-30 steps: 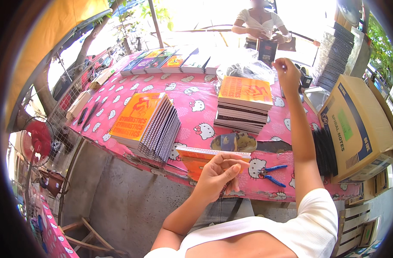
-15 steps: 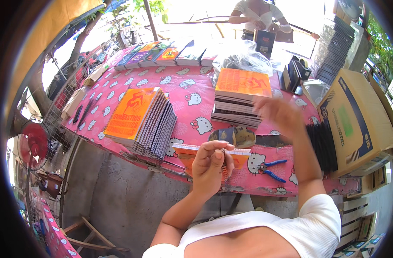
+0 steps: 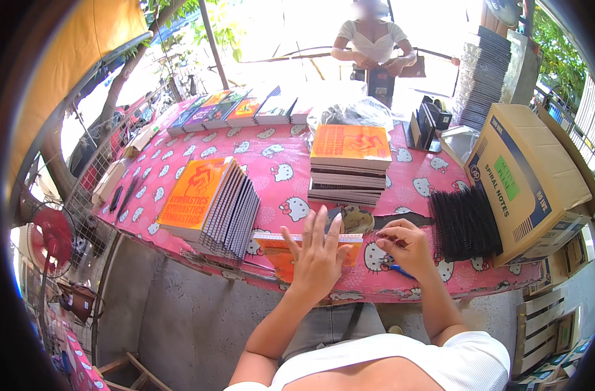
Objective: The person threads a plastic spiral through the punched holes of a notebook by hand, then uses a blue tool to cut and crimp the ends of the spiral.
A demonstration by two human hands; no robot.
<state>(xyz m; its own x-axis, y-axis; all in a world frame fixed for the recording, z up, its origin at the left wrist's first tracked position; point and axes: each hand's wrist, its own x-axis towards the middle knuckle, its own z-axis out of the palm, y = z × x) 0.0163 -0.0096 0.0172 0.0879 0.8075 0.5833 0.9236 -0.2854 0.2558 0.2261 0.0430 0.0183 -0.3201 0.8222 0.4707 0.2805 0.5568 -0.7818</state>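
An orange-covered notebook (image 3: 281,257) stands on its edge at the near side of the table, a row of punched holes along its top. My left hand (image 3: 316,254) lies against it with fingers stretched and spread. To the right of the notebook, my right hand (image 3: 407,247) is closed in a pinch; what it holds, if anything, is too small to make out. Partly under that hand are blue-handled pliers (image 3: 396,266). A bundle of black spiral coils (image 3: 464,225) lies just right of it. Behind the notebook sits a small, dark patterned object (image 3: 356,219).
Orange-topped notebook stacks stand at the left (image 3: 196,195) and centre (image 3: 349,143) of the pink table (image 3: 245,176). A cardboard box (image 3: 532,189) stands at right. More books (image 3: 245,111) line the far edge, where another person (image 3: 372,49) stands. A fan (image 3: 50,241) is at far left.
My right hand has come down from over the table's right side to beside the notebook. My left hand has gone from curled fingers to spread ones. The view has shifted.
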